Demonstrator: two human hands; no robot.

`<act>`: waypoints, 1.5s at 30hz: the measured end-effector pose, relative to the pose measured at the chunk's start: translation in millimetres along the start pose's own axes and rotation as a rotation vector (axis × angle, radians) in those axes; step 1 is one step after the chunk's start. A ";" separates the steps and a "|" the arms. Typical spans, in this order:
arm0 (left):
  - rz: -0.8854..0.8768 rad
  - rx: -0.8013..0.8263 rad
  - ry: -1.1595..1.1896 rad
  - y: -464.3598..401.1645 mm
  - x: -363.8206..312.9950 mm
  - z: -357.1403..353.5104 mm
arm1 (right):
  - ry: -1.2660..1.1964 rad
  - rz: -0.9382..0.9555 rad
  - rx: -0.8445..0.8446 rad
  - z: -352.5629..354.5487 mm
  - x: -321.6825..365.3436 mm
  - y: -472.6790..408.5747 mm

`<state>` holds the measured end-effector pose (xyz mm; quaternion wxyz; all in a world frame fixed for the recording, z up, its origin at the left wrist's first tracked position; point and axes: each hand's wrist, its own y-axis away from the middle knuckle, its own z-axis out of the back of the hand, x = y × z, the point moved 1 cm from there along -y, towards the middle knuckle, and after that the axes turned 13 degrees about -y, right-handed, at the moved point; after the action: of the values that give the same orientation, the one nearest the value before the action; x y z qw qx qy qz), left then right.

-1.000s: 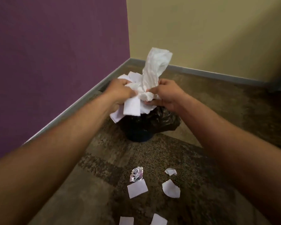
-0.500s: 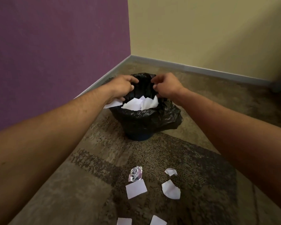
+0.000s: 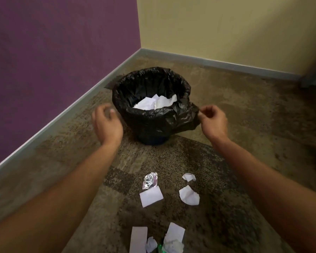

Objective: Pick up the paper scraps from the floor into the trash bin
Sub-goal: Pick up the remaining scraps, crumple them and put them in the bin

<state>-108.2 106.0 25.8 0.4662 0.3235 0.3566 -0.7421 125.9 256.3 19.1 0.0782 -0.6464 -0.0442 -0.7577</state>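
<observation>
A small trash bin lined with a black bag (image 3: 153, 117) stands near the room's corner, with white paper (image 3: 156, 104) lying inside it. My left hand (image 3: 106, 123) hovers just left of the bin, fingers apart and empty. My right hand (image 3: 212, 121) is at the bin's right side, fingers loosely curled, its fingertips at the bag's loose flap; nothing is in it. On the carpet in front of me lie a flat white scrap (image 3: 150, 196), a torn scrap (image 3: 189, 197), a small crumpled scrap (image 3: 189, 177) and several more scraps (image 3: 174, 236) at the bottom edge.
A crumpled piece of silver foil (image 3: 150, 180) lies beside the flat scrap. A purple wall (image 3: 53, 61) runs along the left and a yellow wall (image 3: 226, 30) along the back, both with grey baseboards. Brown patterned carpet (image 3: 254, 125) spreads to the right.
A second ago both hands held a bundle of paper over the bin. The paper now lies inside it, and both hands have pulled back to the bin's sides, empty.
</observation>
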 end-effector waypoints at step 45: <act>-0.697 1.137 -0.424 246.7 184.2 30.1 | 0.644 0.128 0.864 22.9 -177.4 251.9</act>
<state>49.4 -80.7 -163.8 0.0189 0.2322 -0.1027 -0.9671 219.4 23.2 -160.8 0.3925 -0.2918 -0.2859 -0.8241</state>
